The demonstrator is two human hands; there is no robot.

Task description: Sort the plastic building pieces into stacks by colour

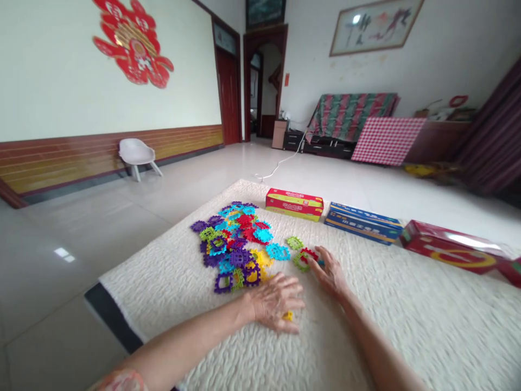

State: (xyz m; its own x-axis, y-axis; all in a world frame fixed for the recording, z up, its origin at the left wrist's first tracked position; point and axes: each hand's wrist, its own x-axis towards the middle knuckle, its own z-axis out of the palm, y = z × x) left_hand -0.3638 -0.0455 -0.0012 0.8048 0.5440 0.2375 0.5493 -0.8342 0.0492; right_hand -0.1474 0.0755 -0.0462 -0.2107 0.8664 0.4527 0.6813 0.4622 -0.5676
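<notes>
Both hands are working on the cream mat (407, 326), just on the near side of the pile of bright tiles (236, 244).
The left hand (277, 304) is lying flat, fingers spread open over a yellow tile (288, 316). The right hand (330, 272), slightly farther and to the right, is touching the red and green tiles (304, 258); I cannot tell whether it is pinching them. Three boxes (294, 204) are sitting beyond.

Rug (407, 326): tile pile (236, 244); yellow-red box (294, 204), blue box (363, 221), red box (448, 248) along far edge. Left grip (277, 304) flat over yellow tile (288, 316). Right grip (330, 272) touching red-green tiles (304, 258).
</notes>
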